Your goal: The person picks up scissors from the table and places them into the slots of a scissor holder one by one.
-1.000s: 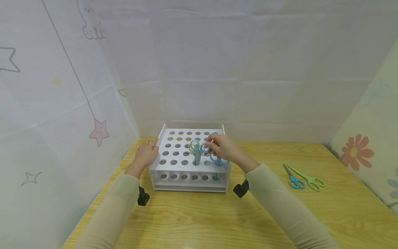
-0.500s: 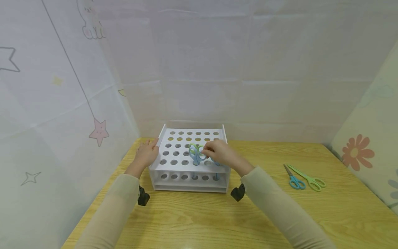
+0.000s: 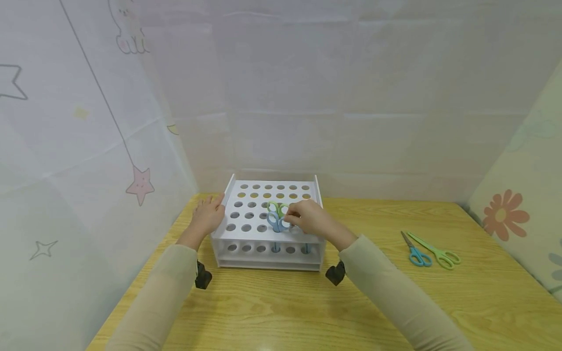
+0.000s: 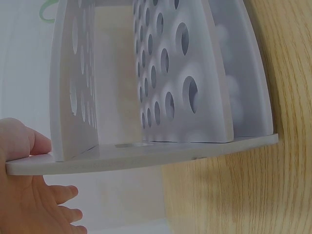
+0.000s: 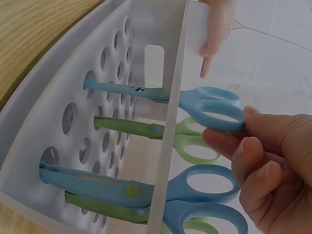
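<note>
A white two-tier rack [image 3: 254, 236] with rows of round holes stands on the table. My left hand [image 3: 208, 214] holds its left side panel, thumb on one face and fingers on the other. My right hand [image 3: 309, 218] pinches a handle loop of light-blue scissors [image 5: 214, 105], which hang blades down through a hole, the tip in a lower-tier hole. Another pair of blue scissors [image 5: 204, 195] stands near the rack's right end, mostly hidden by my right hand in the head view. Behind the blue pairs are green scissors [image 5: 195, 141] and a second, partly covered green pair [image 5: 102, 207].
On the wooden table [image 3: 263, 312], to the right of the rack, lie blue-handled scissors [image 3: 418, 253] and green scissors [image 3: 439, 253] side by side. A pale sheet [image 3: 281, 97] hangs behind the table, with printed sheets at both sides.
My right hand has moved down and slightly left, lowering the blue scissors through the hole until their handles sit near the upper tier. My left hand stays on the side panel.
</note>
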Motion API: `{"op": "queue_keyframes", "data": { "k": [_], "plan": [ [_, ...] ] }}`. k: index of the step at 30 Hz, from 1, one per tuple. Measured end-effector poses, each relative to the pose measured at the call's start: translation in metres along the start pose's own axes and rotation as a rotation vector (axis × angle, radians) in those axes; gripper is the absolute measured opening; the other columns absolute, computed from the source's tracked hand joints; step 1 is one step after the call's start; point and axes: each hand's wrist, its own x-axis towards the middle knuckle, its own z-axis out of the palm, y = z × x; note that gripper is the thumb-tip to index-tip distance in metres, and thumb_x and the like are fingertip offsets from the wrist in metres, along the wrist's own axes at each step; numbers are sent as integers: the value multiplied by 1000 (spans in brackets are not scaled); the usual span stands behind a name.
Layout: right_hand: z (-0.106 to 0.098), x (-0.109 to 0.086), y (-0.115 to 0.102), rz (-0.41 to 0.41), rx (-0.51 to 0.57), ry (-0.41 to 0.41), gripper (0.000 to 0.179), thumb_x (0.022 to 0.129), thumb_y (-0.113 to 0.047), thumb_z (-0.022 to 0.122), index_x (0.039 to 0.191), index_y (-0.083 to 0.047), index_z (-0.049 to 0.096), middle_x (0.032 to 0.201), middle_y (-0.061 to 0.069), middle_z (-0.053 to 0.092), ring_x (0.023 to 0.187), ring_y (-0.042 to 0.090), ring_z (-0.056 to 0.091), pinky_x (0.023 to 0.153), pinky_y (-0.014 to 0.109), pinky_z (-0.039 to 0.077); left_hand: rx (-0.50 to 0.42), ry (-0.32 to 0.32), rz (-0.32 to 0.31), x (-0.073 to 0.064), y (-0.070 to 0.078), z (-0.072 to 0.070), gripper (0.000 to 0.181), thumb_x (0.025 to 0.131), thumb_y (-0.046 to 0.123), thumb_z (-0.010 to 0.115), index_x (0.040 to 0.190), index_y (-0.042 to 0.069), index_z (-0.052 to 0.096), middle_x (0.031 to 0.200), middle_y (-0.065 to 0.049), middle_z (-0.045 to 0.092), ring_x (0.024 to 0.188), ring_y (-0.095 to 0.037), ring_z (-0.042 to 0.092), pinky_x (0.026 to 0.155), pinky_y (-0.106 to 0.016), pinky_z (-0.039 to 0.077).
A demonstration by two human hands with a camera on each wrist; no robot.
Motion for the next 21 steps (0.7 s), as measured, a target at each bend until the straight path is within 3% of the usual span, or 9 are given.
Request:
{"op": "queue_keyframes", "data": {
  "k": [7,21],
  "plan": [
    [2,-1,-3,28,18,-20,16,91,-16,58,89,-3,68,72,3,63,39,11,50,47,23,46,-2,-6,-10,0,-1,0,54,95,23,20,147,9,21,147,-27,12,132,-49,-1,105,-58,1],
    [-3,-8,0,27,84,20,16,91,-16,59,97,-4,67,80,6,68,37,12,49,42,26,43,-2,2,-10,0,-2,0,53,95,23,20,146,9,22,147,-28,12,132,-50,0,105,-58,2]
  ]
}}
